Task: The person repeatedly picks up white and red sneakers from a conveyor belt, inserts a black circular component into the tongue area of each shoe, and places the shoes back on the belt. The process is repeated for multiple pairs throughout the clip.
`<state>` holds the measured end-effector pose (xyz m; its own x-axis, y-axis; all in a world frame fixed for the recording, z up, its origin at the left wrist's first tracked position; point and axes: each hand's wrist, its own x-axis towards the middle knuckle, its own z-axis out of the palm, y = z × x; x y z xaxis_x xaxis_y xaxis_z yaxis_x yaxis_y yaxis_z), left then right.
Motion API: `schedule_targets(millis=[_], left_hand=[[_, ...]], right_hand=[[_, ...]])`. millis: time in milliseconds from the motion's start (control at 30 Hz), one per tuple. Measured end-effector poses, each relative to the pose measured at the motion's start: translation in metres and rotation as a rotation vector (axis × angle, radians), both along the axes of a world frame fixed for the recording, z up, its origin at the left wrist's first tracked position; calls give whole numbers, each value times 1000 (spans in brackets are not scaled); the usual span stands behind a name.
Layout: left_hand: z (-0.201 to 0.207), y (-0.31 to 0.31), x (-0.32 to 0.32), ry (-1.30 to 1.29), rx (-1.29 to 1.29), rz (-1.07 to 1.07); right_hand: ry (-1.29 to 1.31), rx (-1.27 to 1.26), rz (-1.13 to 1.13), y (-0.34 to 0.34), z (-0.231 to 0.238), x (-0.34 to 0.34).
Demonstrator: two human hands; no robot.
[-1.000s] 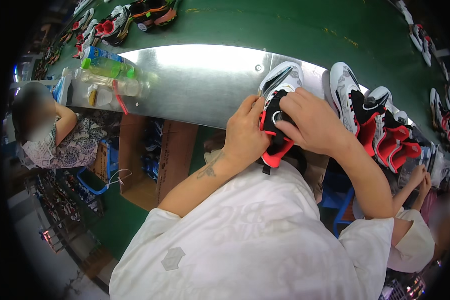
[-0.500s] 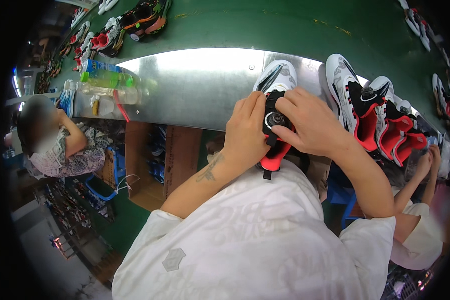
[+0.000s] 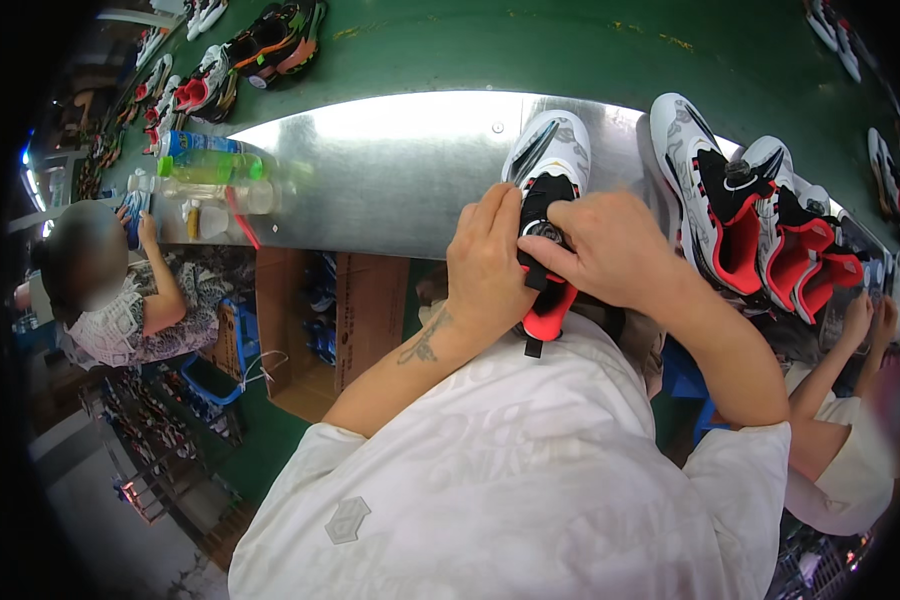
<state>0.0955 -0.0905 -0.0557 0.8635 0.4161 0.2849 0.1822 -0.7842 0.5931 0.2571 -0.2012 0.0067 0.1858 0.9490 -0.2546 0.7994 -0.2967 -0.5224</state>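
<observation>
A white sneaker (image 3: 562, 143) with grey patterning, a black tongue and red lining lies on the metal bench, toe pointing away from me. My left hand (image 3: 487, 255) is closed along the sneaker's left side, fingers together at the black upper. From the right, my right hand (image 3: 610, 245) grips the round black dial (image 3: 544, 233) on the tongue between thumb and fingers. The red heel opening (image 3: 547, 318) with a black pull tab points at my body. Parts of the sneaker's sides are hidden under my hands.
More white-and-red sneakers (image 3: 697, 175) stand in a row to the right. Plastic bottles (image 3: 210, 165) lie at the bench's left end. Below the metal bench (image 3: 390, 165) is a cardboard box (image 3: 305, 370). A person (image 3: 135, 280) sits at the left; another person's arms (image 3: 845, 350) reach in at the right.
The black tongue section now lies lower against the sneaker, and more of the upper shows. My right fingers have curled in around the dial. The person at left has raised a blue-white shoe.
</observation>
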Motion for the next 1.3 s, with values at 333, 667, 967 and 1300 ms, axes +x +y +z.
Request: schedule_targets(millis=[333,667,967,1300], left_hand=[[-1,0,1,-16,-34,-2],[2,-2,2,-13,-53,-10],[-1,0,2,29,-79,-37],[-9,3,3,-12,-120,-18]], right_hand=[[41,378,-15,-8,-14,0],[-32,383,-34,-8,-12,-1],[-153,387,233,3,-1,14],[-145,62,-195,-10,-2,-22]])
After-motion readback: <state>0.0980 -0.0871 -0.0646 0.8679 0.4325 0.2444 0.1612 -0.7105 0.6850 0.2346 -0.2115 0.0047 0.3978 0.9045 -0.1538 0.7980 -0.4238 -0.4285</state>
